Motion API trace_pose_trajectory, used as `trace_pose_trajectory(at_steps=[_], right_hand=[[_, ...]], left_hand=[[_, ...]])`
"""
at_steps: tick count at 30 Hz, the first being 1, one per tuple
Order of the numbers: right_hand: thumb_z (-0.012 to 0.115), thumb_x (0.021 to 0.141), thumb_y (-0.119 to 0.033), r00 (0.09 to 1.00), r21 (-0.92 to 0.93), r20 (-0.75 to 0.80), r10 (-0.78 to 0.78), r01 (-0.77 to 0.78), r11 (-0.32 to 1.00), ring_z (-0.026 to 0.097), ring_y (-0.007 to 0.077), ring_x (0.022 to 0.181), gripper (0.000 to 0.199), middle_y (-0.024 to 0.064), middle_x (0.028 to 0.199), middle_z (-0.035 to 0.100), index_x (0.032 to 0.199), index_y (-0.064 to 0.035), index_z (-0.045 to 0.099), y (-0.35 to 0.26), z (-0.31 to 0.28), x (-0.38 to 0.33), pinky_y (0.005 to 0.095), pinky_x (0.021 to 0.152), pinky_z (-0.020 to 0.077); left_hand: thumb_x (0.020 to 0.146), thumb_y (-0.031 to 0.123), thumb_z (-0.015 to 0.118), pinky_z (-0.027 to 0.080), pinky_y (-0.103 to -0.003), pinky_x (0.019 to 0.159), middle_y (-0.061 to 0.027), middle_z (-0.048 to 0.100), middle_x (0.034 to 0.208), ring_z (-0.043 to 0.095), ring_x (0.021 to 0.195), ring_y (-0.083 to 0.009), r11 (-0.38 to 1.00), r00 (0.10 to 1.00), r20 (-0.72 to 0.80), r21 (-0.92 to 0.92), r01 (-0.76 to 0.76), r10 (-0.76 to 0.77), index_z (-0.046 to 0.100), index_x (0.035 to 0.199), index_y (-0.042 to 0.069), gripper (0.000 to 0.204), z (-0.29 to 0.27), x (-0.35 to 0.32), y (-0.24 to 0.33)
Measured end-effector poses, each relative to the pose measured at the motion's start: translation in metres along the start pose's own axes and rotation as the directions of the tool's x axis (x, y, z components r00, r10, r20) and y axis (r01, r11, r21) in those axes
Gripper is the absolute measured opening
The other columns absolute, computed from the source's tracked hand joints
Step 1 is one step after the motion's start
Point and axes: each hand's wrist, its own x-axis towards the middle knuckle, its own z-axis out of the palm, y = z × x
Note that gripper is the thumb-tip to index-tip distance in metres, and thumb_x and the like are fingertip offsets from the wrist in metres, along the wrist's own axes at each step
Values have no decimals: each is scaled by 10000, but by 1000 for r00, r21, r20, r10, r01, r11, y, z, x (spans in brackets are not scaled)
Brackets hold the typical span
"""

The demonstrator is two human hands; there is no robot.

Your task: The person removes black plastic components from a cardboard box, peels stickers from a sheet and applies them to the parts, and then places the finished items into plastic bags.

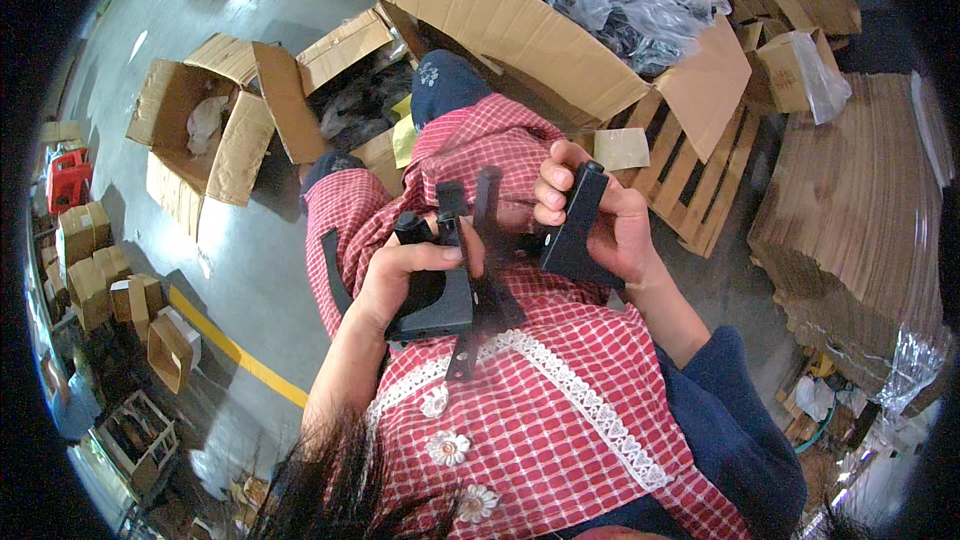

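Observation:
My left hand [388, 275] is closed around a black bracket-like part [440, 308], its thumb pressed along the top. This part has a round knob, an upright strip and a narrow plate with holes hanging below. A second black part [574, 225], flat and angular with a round knob at its upper end, sits in my right hand [625, 230], fingers curled over it. Both parts are held apart above my lap, over a red checked apron [540, 380] with white lace. The exact kind of either part I cannot make out.
A large carton [510, 15] of bagged dark items [600, 0] stands ahead on a wooden pallet [700, 175]. Open boxes [250, 145] lie on the floor at front left. Flattened cardboard [850, 230] is stacked at right. A red stool [68, 180] and small cartons line the left.

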Motion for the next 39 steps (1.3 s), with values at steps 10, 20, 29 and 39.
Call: trace_pose_trajectory(at_steps=[10, 20, 29, 39], right_hand=[[554, 875, -83, 999, -302, -25, -31, 22, 953, 571, 231, 1003, 305, 116, 1081, 573, 1170, -12, 581, 6, 13, 3, 354, 916, 460], [534, 786, -37, 989, -472, -19, -146, 120, 873, 629, 230, 1010, 300, 107, 1029, 656, 1064, 3, 639, 18, 14, 3, 364, 955, 473], [483, 934, -14, 977, -232, -191, -92, 46, 972, 639, 218, 1009, 326, 82, 1063, 645, 1240, -18, 596, 20, 18, 9, 366, 939, 510], [520, 818, 100, 959, -278, -260, -114, 39, 960, 610, 220, 1120, 455, 89, 1178, 639, 1254, -11, 585, 30, 19, 27, 354, 1049, 463]], left_hand=[[703, 367, 616, 405, -289, 730, -91, 609, 799, 548, 758, -198, 999, 998, -57, 7, 40, -40, 631, 818, -14, 398, 6, 0, 3], [808, 250, 638, 452, -259, 747, -56, 660, 846, 605, 788, -147, 997, 1000, 10, -80, -5, 6, 667, 882, 4, 259, -2, 1, -3], [841, 207, 628, 448, -260, 816, -51, 672, 888, 609, 854, -141, 997, 997, -50, -36, -68, 66, 683, 912, 12, 214, 2, 4, -7], [853, 190, 645, 461, -297, 900, -85, 696, 959, 627, 934, -175, 996, 997, 10, -54, -74, 75, 673, 985, 2, 232, 4, 3, -3]])
